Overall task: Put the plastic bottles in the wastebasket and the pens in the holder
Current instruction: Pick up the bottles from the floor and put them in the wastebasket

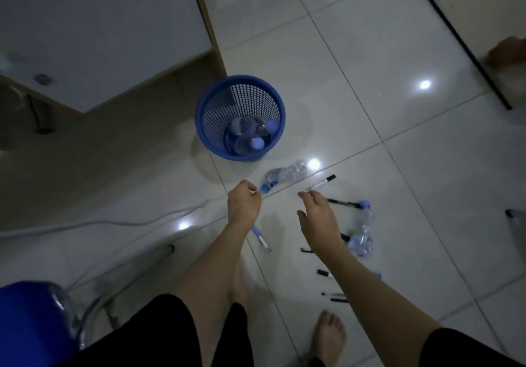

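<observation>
A blue mesh wastebasket stands on the tiled floor with several plastic bottles already inside. Just beside it lies another clear bottle, its blue cap near the left hand, which is loosely curled and holds nothing. The right hand pinches a white pen at its fingertips. More pens and a crumpled bottle lie scattered under the right arm.

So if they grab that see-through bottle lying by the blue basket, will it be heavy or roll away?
Probably light: the bottle looks clear and empty. It looks crumpled, so it may crackle and squash. Lying on its side on the smooth tile floor, it could roll or slide if nudged.
</observation>
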Available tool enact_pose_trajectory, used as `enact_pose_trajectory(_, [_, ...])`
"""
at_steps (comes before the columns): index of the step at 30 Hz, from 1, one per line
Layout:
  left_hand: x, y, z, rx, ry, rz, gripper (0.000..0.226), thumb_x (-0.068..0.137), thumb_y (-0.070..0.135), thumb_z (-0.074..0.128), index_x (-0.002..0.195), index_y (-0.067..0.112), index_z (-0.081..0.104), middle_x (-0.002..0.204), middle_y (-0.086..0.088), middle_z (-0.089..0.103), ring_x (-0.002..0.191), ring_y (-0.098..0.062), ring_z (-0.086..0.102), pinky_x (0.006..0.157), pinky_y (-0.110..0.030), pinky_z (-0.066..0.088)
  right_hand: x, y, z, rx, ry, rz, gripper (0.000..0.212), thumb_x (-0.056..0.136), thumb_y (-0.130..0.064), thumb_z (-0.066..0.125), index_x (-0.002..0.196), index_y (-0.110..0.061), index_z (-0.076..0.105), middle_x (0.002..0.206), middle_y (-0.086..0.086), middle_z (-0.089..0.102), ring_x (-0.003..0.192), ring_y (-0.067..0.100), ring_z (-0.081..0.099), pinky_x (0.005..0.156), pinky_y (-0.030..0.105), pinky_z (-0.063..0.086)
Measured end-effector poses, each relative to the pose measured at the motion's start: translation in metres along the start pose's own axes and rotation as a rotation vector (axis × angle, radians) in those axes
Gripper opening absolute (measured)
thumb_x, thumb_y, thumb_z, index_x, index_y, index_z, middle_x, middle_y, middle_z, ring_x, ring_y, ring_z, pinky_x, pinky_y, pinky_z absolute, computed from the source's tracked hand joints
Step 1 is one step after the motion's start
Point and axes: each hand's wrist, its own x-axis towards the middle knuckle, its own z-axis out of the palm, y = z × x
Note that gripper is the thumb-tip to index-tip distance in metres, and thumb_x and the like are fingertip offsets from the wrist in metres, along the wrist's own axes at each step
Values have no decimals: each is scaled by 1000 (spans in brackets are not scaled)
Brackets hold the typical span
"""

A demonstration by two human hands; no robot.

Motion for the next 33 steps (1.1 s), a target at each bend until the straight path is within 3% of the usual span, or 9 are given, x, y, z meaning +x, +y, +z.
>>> enact_pose_trajectory(7, [26, -34, 93, 226, 19, 267, 22, 87, 2, 51, 105, 3, 63, 109, -17, 65, 102, -31, 61, 87, -33, 47, -6, 122, 57, -89, 52, 168, 48, 87, -16, 63, 132, -8, 48, 139, 21, 45, 122, 38, 43, 100, 45, 41])
enact_pose_trajectory(11, [67, -49, 145, 296, 56, 476, 41, 85, -5, 50, 125, 3, 54, 126, -20, 54, 117, -34, 50, 99, -36, 42, 3, 182, 106, -159, 88, 415, 56, 86, -23, 64, 136, -18, 40, 152, 22, 24, 134, 44, 28, 104, 56, 34])
enact_pose_trajectory(15, [104, -55, 177, 341, 103, 540, 54, 83, -6, 51, 135, 6, 42, 136, -18, 45, 128, -34, 38, 105, -38, 36, 14, 219, 147, -153, 100, 638, 61, 90, -28, 59, 141, -28, 25, 158, 21, 3, 136, 50, 21, 105, 63, 31])
enact_pose_trajectory(19, [138, -59, 189, 483, 128, 386, 68, 85, 2, 54, 145, 10, 24, 155, -18, 20, 143, -37, 18, 108, -52, 35, 18, 231, 178, -163, 165, 699, 63, 89, -20, 59, 142, -25, 25, 156, 28, 0, 124, 51, 38, 95, 59, 41])
enact_pose_trajectory(21, [144, -64, 191, 469, 123, 322, 68, 85, -2, 51, 145, 15, 24, 150, -20, 27, 139, -40, 24, 105, -57, 37, 20, 232, 188, -182, 212, 701, 62, 86, -12, 60, 140, -20, 29, 156, 30, 1, 120, 50, 42, 93, 57, 41])
enact_pose_trajectory(25, [143, -72, 198, 362, 147, 391, 55, 84, -11, 43, 133, 13, 35, 127, -26, 44, 115, -44, 48, 94, -55, 46, 18, 231, 191, -209, 254, 691, 48, 85, 0, 51, 132, -8, 40, 152, 34, 16, 106, 46, 53, 86, 52, 46])
enact_pose_trajectory(30, [125, -74, 191, 345, 146, 427, 43, 90, -8, 40, 129, 9, 39, 116, -28, 49, 100, -43, 54, 86, -52, 49, 4, 228, 176, -235, 236, 631, 37, 81, 9, 49, 116, -4, 50, 148, 36, 28, 90, 38, 57, 75, 43, 45])
enact_pose_trajectory(33, [101, -81, 182, 291, 131, 460, 38, 93, -4, 42, 129, 9, 40, 111, -27, 51, 97, -40, 56, 82, -50, 51, -10, 211, 163, -205, 233, 530, 43, 76, 13, 55, 115, -3, 55, 143, 37, 34, 88, 40, 57, 75, 45, 46])
